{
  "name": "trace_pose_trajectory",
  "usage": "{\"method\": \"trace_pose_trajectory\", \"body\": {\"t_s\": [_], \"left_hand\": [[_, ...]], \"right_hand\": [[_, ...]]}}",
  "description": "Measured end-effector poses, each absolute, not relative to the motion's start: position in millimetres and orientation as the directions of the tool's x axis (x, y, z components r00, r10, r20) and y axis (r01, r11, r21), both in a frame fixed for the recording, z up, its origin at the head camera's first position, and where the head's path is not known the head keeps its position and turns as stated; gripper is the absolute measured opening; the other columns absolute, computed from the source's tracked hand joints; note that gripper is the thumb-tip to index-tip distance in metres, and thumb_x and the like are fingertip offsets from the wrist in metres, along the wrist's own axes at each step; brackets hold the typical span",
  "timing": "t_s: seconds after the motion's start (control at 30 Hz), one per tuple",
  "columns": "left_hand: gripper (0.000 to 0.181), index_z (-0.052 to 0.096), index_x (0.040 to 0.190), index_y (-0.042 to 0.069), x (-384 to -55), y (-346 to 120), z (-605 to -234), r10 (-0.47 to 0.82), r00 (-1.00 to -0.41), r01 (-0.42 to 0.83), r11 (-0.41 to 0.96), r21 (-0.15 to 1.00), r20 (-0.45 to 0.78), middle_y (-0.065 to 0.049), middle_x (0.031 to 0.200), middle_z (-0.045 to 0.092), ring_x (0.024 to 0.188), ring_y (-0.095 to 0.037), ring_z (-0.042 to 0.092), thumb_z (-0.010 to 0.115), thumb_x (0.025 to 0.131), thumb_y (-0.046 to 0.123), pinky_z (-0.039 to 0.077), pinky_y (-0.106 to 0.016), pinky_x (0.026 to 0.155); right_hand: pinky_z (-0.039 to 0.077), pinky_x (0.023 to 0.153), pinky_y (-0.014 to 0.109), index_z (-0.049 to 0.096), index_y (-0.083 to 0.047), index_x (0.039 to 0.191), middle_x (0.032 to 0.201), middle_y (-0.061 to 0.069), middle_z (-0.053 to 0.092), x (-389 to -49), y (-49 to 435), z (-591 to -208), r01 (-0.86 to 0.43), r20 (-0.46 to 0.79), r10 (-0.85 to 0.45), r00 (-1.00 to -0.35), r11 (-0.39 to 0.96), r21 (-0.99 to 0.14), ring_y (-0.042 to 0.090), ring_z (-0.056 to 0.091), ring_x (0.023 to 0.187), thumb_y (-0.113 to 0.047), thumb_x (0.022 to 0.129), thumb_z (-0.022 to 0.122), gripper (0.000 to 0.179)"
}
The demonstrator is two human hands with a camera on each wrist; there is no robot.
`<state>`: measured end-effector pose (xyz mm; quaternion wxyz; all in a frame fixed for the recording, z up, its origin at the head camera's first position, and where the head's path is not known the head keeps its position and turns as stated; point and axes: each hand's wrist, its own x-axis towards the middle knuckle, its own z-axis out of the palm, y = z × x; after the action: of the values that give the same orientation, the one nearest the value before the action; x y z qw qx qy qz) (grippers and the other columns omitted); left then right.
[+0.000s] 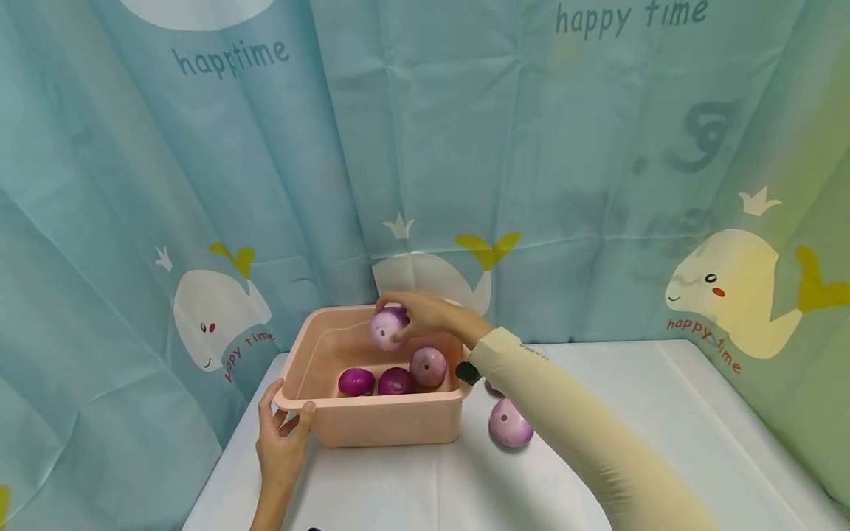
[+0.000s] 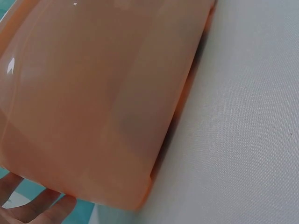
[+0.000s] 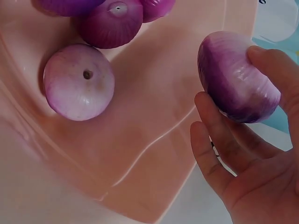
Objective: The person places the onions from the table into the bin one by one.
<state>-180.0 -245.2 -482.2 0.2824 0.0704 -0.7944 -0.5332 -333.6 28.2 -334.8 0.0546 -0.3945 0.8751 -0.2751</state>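
A pink plastic basin [image 1: 392, 425] stands on the white-covered table. My left hand [image 1: 280, 451] holds its front left corner, thumb on the front rim and fingers round the left side; the left wrist view shows the fingertips [image 2: 63, 207] by the basin wall. Over the basin, my right hand [image 1: 426, 316] grips a pale purple onion [image 3: 238, 77] between thumb and fingers, off the bottom. Several onions lie inside, among them a pale one [image 3: 79, 83] and a dark purple one [image 3: 110, 25].
Right of the basin, a pale onion [image 1: 510, 423] lies on the table [image 1: 644, 435]. Behind it another onion [image 1: 493, 387] is mostly hidden by my right sleeve [image 1: 571, 413]. A blue-green curtain [image 1: 451, 133] with whale prints hangs close behind the basin.
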Motion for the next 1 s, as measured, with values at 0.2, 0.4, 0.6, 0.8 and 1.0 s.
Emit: {"method": "trace_pose_trajectory", "body": {"t_s": [0.2,0.4,0.6,0.8,1.0], "left_hand": [[0.068,0.036,0.157,0.021,-179.9,-245.1,-481.8,-0.409,-0.836,0.189,0.411,0.892,0.366,-0.013,0.16,0.041,0.135,-0.042,0.051,0.07,0.098,0.021,0.045,-0.007,0.09],[0.068,0.036,0.157,0.021,-179.7,-245.3,-482.0,-0.41,-0.839,0.182,0.409,0.894,0.358,-0.015,0.161,0.04,0.137,-0.043,0.049,0.07,0.099,0.022,0.043,-0.007,0.091],[0.068,0.036,0.157,0.021,-179.6,-245.3,-482.3,-0.415,-0.836,0.184,0.404,0.896,0.359,-0.014,0.16,0.04,0.137,-0.043,0.049,0.071,0.098,0.021,0.043,-0.006,0.09],[0.069,0.034,0.158,0.022,-178.8,-244.3,-480.5,-0.412,-0.844,0.172,0.397,0.902,0.342,-0.014,0.161,0.039,0.138,-0.044,0.047,0.07,0.099,0.024,0.041,-0.003,0.089],[0.07,0.034,0.158,0.022,-178.2,-244.1,-480.4,-0.412,-0.845,0.166,0.404,0.9,0.341,-0.014,0.161,0.038,0.138,-0.043,0.047,0.07,0.099,0.025,0.04,-0.003,0.089]], "right_hand": [[0.054,0.093,0.03,0.058,-0.022,0.132,0.12,-0.003,0.063,-333.6,28.9,-336.2,-0.647,0.114,-0.716,-0.688,0.535,-0.544,0.018,0.06,0.108,-0.024,0.088,0.083,0.05],[0.047,0.104,0.045,0.053,-0.023,0.143,0.137,0.008,0.061,-334.2,31.0,-336.1,-0.657,0.118,-0.728,-0.676,0.521,-0.545,0.031,0.056,0.126,-0.027,0.09,0.081,0.059],[0.043,0.109,0.049,0.052,-0.015,0.146,0.143,0.013,0.057,-336.0,34.4,-334.2,-0.688,0.149,-0.75,-0.645,0.484,-0.541,0.036,0.053,0.13,-0.023,0.091,0.08,0.062],[0.045,0.108,0.053,0.052,-0.007,0.145,0.146,0.016,0.055,-340.0,45.6,-327.1,-0.722,0.2,-0.767,-0.61,0.434,-0.539,0.039,0.053,0.129,-0.016,0.09,0.079,0.063],[0.048,0.104,0.057,0.05,-0.003,0.146,0.146,0.019,0.054,-341.1,64.8,-321.2,-0.739,0.234,-0.771,-0.592,0.403,-0.539,0.043,0.054,0.128,-0.012,0.09,0.079,0.064]]}}
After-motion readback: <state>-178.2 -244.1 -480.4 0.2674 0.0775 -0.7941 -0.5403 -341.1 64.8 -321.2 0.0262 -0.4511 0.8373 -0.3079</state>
